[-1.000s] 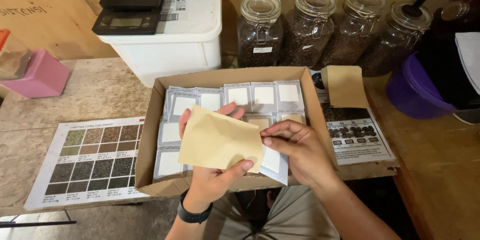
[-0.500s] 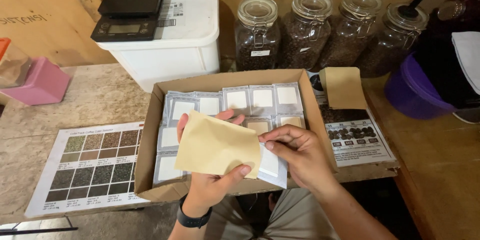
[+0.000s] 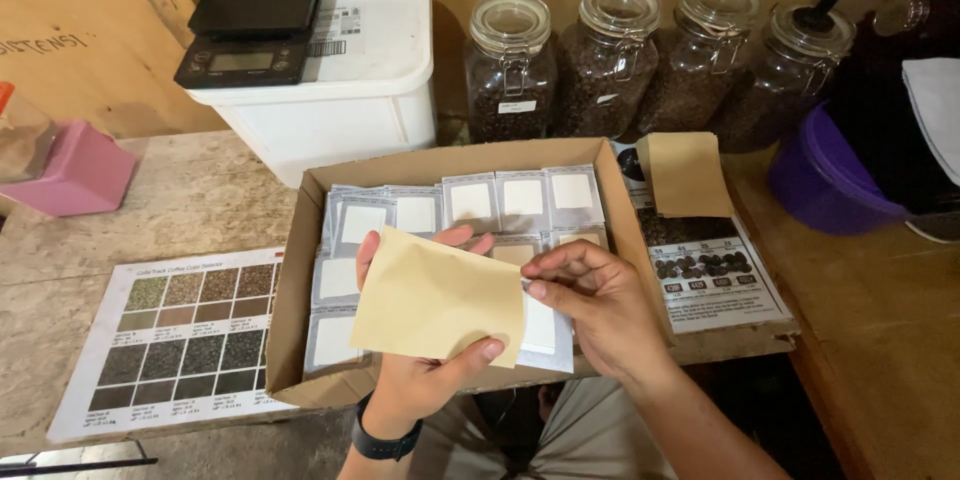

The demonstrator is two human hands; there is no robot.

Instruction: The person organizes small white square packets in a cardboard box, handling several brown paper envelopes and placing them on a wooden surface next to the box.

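My left hand (image 3: 418,370) holds a tan paper pouch (image 3: 435,298) from below, thumb on its lower right corner, fingers behind it. My right hand (image 3: 598,305) pinches the pouch's right edge with thumb and forefinger. Both hands hover over the near half of an open cardboard box (image 3: 292,270) filled with rows of small silver pouches with white labels (image 3: 497,200). A white-labelled pouch (image 3: 545,332) lies just under my right hand.
Behind the box stand a white plastic tub (image 3: 355,90) with a black scale (image 3: 250,25) on it and several glass jars of dark beans (image 3: 510,65). A colour chart sheet (image 3: 175,335) lies left, another tan pouch (image 3: 685,175) and a printed sheet (image 3: 715,275) right, a purple bucket (image 3: 830,180) far right, a pink object (image 3: 70,170) far left.
The tan pouch has tilted slightly and my right fingers have shifted along its right edge; both hands stay over the box.
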